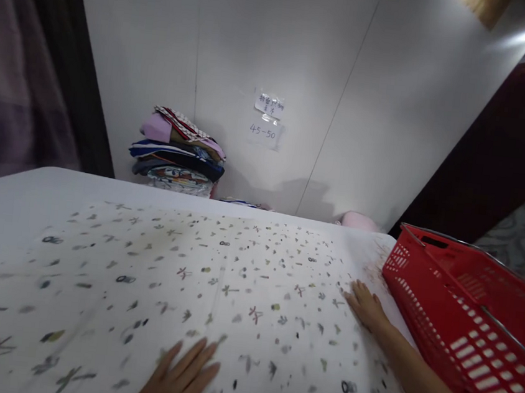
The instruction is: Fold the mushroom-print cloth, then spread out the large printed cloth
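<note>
A white cloth [232, 306] printed with small plants and other motifs lies spread over the table, with a few faint creases. My left hand [181, 379] rests flat on it near the bottom of the view, fingers stretched out. Farther right, my right hand [366, 304] lies palm down near the cloth's right edge, its fingers extended and partly together. Neither hand holds anything. Part of my left hand is cut off by the lower edge of the view.
A red plastic basket [439, 296] with metal handles stands close beside my right forearm. Behind the white table [23, 190], folded clothes [178, 150] are stacked against the wall. Paper notes [266, 122] are taped to the wall, and a pink item [358, 221] sits behind the far edge.
</note>
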{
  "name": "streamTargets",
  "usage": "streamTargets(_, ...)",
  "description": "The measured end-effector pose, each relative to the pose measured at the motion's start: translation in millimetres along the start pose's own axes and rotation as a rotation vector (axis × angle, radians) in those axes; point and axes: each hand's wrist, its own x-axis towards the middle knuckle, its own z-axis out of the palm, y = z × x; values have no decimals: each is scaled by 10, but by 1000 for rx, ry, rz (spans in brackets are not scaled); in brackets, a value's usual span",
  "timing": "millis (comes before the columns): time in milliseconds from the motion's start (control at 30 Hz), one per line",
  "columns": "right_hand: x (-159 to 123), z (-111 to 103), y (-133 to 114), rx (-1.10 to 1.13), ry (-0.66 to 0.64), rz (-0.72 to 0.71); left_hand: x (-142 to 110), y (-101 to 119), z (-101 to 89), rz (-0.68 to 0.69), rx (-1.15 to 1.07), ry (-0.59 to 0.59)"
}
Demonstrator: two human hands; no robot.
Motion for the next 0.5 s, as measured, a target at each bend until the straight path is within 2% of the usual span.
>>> streamTargets(67,-308,-6,114,6,54,-22,23,35,-193,-31,-77,-109)
streamTargets(133,-606,-7,168,28,49,-50,48,107,-366,-103,-142,-183)
streamTargets(200,-878,-18,177,31,35,-27,56,202,-505,-158,-188,-239)
streamTargets(267,-1109,-47,167,14,88,-29,16,302,-608,-166,-203,-252)
streamTargets(367,-1378,-99,157,16,150,-58,-160,422,-674,-141,-195,-223)
streamTargets(433,-1515,-109,158,31,108,-16,-323,466,-661,-142,-185,-221)
streamTargets(500,-1639,-88,166,14,124,56,-486,488,-626,-171,-165,-205)
